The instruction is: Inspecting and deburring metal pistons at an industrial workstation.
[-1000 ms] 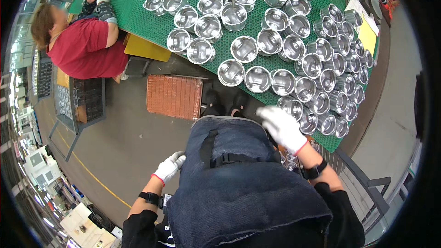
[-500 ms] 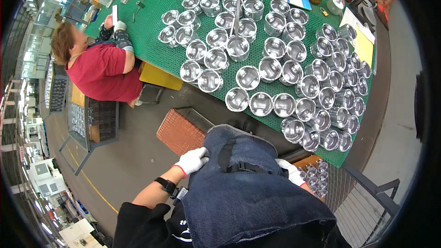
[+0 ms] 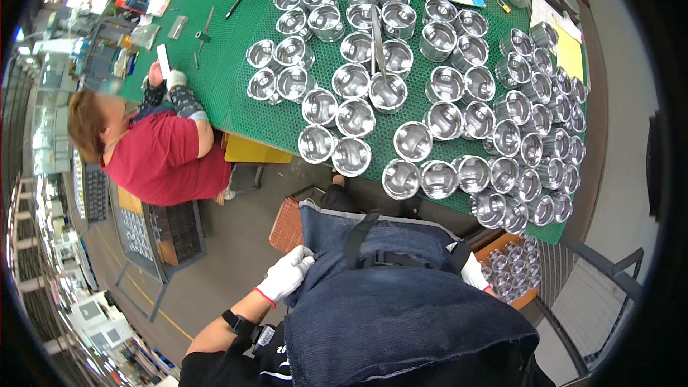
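Note:
My left hand (image 3: 288,272), in a white glove with a red cuff, is closed on the side edge of a dark blue denim apron (image 3: 401,301) at my waist. At the apron's other side, my right hand (image 3: 474,272) is also gloved in white; the cloth and a strap hide its fingers. Ahead, many shiny hollow metal cylinders (image 3: 438,180), resembling pistons, stand in loose rows on a green mat-covered table (image 3: 215,100). A long thin metal tool (image 3: 378,39) rises from among them. Neither hand touches the cylinders.
A co-worker in a red top (image 3: 168,158) sits at the left, holding a white flat object (image 3: 163,61). A reddish-brown woven seat (image 3: 286,225) is in front of me. More cylinders fill a crate (image 3: 532,295) beside a metal rail (image 3: 595,265) at the right.
My view has shifted, and the table's near edge now lies closer to the apron. The woven seat is more covered by the apron. Both hands stay at the apron's sides.

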{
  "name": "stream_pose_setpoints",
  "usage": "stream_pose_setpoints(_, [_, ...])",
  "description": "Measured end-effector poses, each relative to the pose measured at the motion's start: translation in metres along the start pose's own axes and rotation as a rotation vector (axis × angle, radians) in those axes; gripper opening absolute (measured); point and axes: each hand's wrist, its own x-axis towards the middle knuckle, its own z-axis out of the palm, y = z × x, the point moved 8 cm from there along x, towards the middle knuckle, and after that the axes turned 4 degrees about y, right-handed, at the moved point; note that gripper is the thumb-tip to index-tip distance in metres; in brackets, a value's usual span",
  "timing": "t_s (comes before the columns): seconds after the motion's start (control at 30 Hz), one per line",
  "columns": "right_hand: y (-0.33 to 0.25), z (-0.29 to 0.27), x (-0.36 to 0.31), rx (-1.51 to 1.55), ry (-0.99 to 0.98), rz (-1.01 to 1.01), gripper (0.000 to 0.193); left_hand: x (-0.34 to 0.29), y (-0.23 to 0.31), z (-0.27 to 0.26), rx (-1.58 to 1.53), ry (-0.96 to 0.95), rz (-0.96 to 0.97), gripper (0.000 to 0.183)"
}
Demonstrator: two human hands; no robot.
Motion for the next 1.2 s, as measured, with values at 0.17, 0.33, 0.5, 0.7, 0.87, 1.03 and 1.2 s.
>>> stream_pose_setpoints(0.17, [-0.019, 0.088, -0.038, -0.098, -0.034, 0.335, 0.023, 0.045, -0.037, -0.069, 0.022, -0.151, -0.089, 0.025])
stream_pose_setpoints(0.33, [-0.043, 0.174, -0.033, -0.205, -0.143, 0.655, 0.023, 0.093, -0.101, -0.103, 0.201, -0.437, -0.294, 0.031])
stream_pose_setpoints(0.5, [0.003, 0.216, -0.02, -0.333, -0.292, 0.862, 0.023, 0.149, -0.158, -0.091, 0.324, -0.684, -0.345, 0.042])
stream_pose_setpoints(0.7, [0.274, 0.254, 0.114, 0.94, 0.301, 0.413, 0.034, 0.258, -0.186, -0.04, 0.43, -0.83, -0.162, 0.061])
stream_pose_setpoints(0.87, [0.315, 0.306, 0.247, 0.39, 0.087, 0.201, 0.036, 0.315, -0.246, 0.011, 0.569, -0.831, 0.007, 0.059])
stream_pose_setpoints(1.03, [0.382, 0.341, 0.26, -0.36, -0.024, 0.082, 0.04, 0.346, -0.299, 0.033, 0.221, -0.782, 0.085, 0.056])
stream_pose_setpoints(1.2, [0.381, 0.379, 0.236, 0.109, 0.0, -0.01, 0.028, 0.35, -0.326, -0.009, 0.048, -0.657, 0.295, 0.04])
